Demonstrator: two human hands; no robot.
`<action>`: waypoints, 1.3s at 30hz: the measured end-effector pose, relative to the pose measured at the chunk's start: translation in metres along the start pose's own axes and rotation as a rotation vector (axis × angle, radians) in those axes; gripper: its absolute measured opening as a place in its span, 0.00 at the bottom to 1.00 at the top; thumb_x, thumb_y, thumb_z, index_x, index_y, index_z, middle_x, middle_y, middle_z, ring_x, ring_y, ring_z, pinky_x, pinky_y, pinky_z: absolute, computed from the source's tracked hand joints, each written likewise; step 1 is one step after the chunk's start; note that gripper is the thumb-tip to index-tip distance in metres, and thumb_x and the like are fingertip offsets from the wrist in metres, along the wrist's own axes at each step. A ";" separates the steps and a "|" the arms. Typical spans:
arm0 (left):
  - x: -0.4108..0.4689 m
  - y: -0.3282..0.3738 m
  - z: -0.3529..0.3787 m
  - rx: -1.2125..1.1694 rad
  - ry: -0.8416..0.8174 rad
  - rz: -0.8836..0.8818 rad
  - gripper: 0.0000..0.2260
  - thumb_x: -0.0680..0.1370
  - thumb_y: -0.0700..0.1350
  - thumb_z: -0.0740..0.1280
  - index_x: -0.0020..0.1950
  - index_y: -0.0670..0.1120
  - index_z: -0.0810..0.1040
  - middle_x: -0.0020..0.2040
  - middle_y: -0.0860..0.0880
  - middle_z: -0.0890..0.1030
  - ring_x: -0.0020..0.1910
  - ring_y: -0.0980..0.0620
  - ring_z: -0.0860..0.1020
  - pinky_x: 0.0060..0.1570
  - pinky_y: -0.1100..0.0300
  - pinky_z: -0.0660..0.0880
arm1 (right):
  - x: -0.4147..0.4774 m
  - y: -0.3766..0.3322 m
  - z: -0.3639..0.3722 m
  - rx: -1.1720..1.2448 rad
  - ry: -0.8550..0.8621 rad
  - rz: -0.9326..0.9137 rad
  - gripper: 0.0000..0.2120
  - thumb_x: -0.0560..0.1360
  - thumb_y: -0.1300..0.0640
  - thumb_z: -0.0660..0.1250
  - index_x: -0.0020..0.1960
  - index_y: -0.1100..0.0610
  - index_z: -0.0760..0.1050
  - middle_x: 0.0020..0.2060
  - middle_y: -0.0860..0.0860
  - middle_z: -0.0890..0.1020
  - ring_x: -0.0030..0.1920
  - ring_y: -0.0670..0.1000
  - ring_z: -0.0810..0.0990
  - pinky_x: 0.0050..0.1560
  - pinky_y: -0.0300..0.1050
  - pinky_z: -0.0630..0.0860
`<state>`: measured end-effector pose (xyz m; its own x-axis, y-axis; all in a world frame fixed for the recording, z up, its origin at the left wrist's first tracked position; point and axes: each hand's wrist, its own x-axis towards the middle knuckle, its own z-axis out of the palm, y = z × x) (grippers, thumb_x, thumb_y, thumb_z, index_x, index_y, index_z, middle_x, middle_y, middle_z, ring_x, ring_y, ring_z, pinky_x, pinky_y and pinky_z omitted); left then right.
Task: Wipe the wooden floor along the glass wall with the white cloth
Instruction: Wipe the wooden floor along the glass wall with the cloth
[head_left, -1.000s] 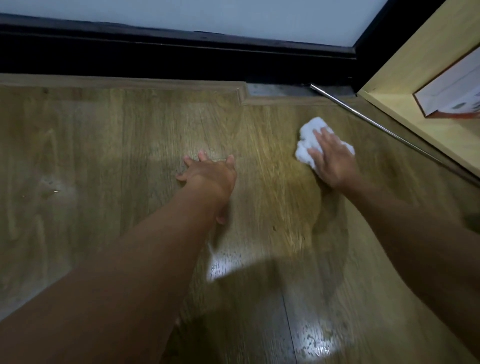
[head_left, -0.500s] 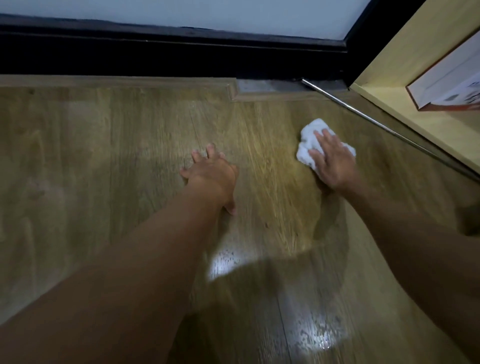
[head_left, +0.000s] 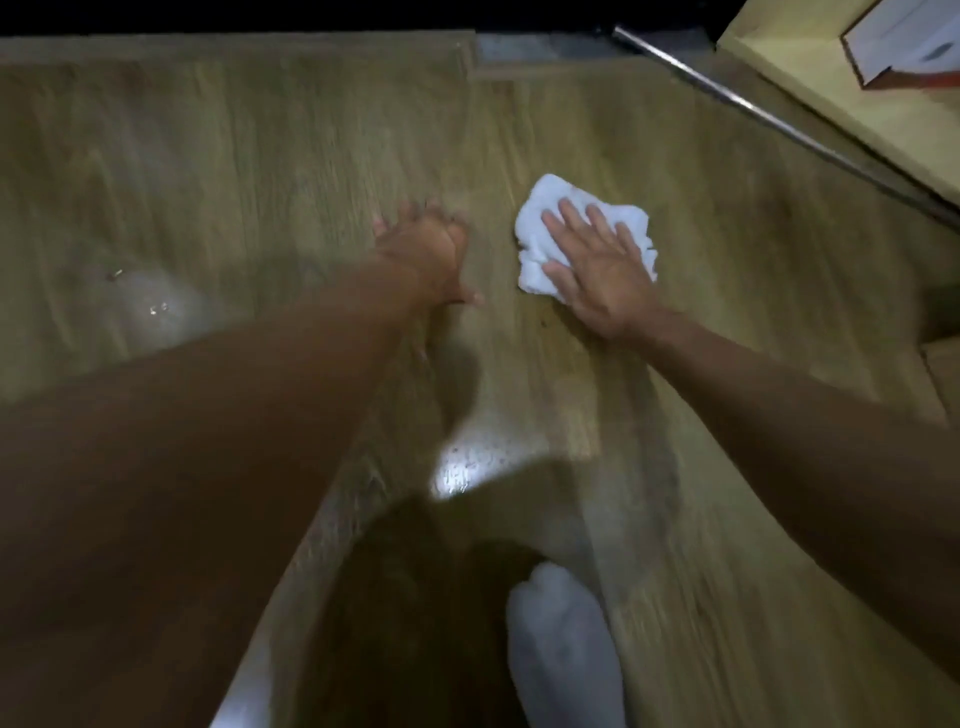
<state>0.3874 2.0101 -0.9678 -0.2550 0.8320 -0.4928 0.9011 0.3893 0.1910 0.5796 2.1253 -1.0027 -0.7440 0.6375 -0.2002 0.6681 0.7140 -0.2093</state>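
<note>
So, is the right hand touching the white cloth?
Touching. The head view shows the right hand lying flat on the white cloth, with straight fingers spread over it and cloth showing around them.

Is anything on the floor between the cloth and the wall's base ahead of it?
Nothing visible. The right hand presses the white cloth flat, and the wooden floor ahead to the dark wall base is bare. A metal rod lies off to the right.

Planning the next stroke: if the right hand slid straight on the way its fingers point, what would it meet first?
The right hand would cross bare wooden floor, then likely meet the grey strip at the floor's far edge, missing the metal rod.
</note>
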 end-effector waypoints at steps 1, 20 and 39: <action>-0.006 -0.003 0.001 0.011 0.011 0.028 0.41 0.73 0.61 0.68 0.78 0.46 0.53 0.78 0.41 0.50 0.76 0.37 0.47 0.72 0.36 0.49 | -0.016 0.004 0.000 0.034 -0.047 -0.072 0.25 0.82 0.48 0.50 0.77 0.52 0.52 0.78 0.51 0.53 0.77 0.54 0.50 0.74 0.58 0.47; -0.042 -0.020 0.029 0.037 -0.057 -0.018 0.47 0.67 0.70 0.67 0.77 0.60 0.43 0.79 0.47 0.40 0.76 0.34 0.43 0.70 0.31 0.49 | -0.073 -0.046 0.004 -0.112 -0.228 -0.002 0.28 0.82 0.49 0.52 0.78 0.53 0.47 0.78 0.53 0.49 0.77 0.60 0.48 0.72 0.63 0.54; -0.035 -0.015 -0.004 0.359 -0.108 0.167 0.43 0.69 0.66 0.68 0.76 0.46 0.58 0.67 0.35 0.70 0.64 0.38 0.71 0.59 0.51 0.69 | -0.008 -0.061 0.027 -0.069 0.039 -0.076 0.27 0.81 0.43 0.47 0.77 0.51 0.50 0.78 0.50 0.52 0.77 0.57 0.49 0.74 0.60 0.46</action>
<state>0.3815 1.9769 -0.9501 -0.0737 0.8181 -0.5703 0.9970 0.0736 -0.0232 0.5454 2.0687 -1.0145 -0.7931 0.5907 -0.1487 0.6087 0.7780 -0.1555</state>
